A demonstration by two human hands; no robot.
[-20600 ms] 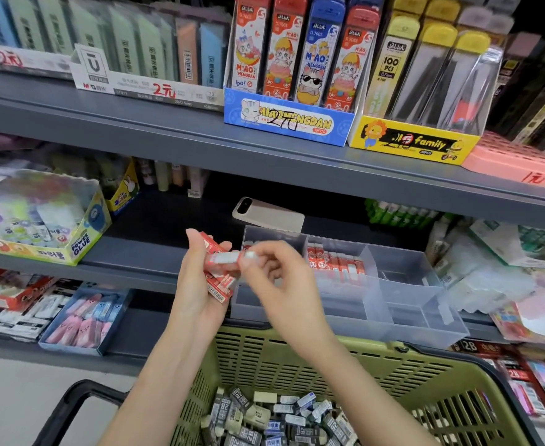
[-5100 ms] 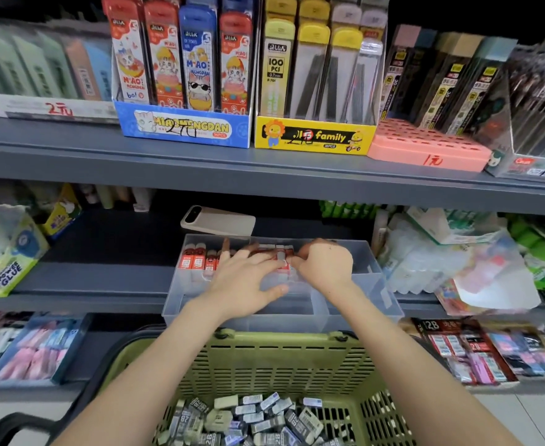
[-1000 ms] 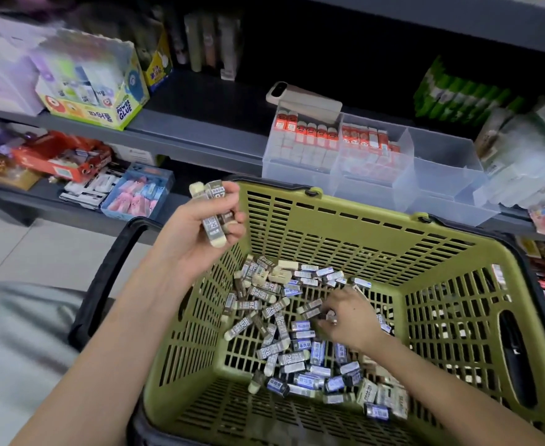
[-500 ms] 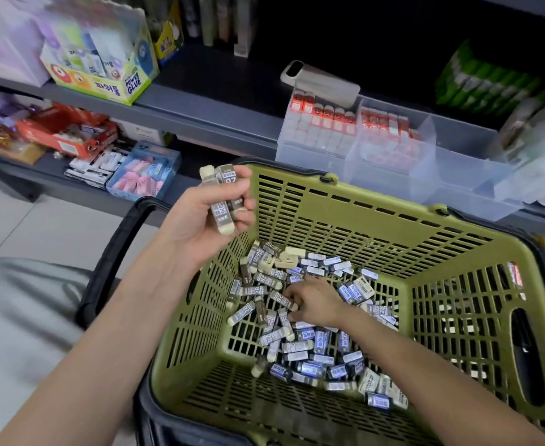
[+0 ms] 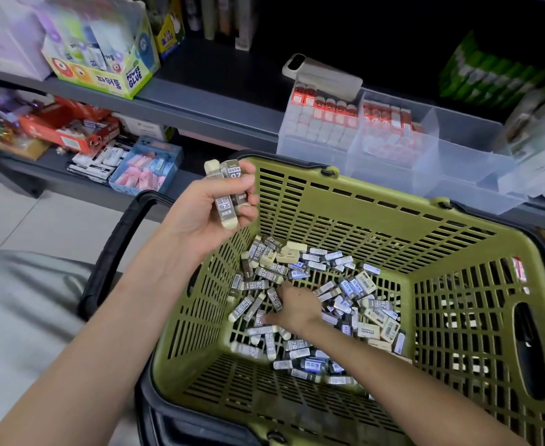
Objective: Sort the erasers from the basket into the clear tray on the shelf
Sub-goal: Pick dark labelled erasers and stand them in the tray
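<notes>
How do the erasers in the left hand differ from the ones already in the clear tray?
The brown-sleeved cream erasers, gripped in the left hand, are a loose handful; the red-sleeved white erasers stand packed in neat rows in the clear plastic tray. Both are slim sleeved blocks.

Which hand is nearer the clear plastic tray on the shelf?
Left. The left hand, gripping brown-sleeved erasers, is raised at the green plastic basket's rim, short of the tray. The right hand is down on the basket floor among loose erasers.

Sleeved erasers (image 5: pixel 358 286) heaped in green basket (image 5: pixel 377 194); clear tray (image 5: pixel 464 162) behind, seemingly two compartments filled.
</notes>
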